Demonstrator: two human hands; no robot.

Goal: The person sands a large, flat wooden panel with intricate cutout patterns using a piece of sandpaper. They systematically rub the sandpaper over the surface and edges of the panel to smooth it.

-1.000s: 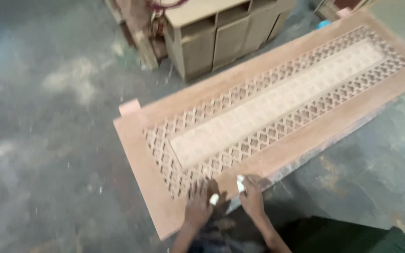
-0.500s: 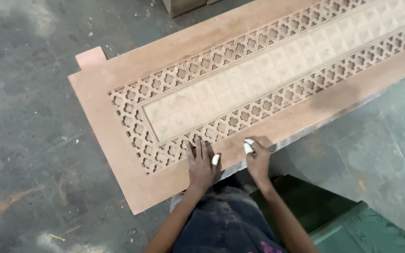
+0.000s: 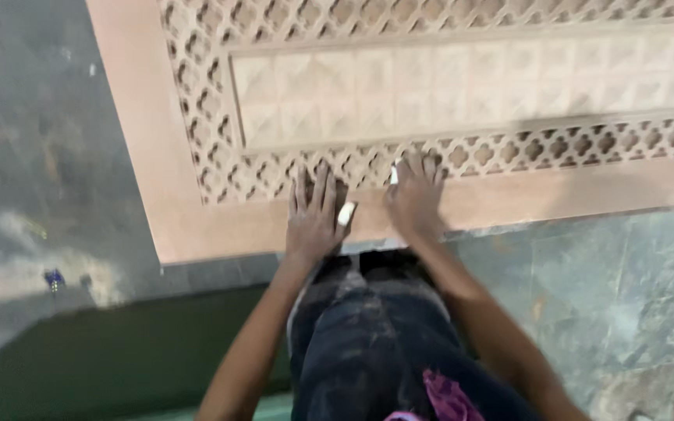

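both palms flat, fingers spread, on the near edge of the carved wooden panel [image 3: 431, 86]: left hand [image 3: 313, 218] on the lattice, right hand [image 3: 415, 199] just beside it, nothing gripped

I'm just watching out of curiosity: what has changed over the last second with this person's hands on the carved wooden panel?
Mostly the view: the head camera dropped closer, so the cabinet beyond has gone from sight. Left hand and right hand stayed flat, side by side on the carved panel near its lattice border, nothing gripped or released. The panel lies as before.
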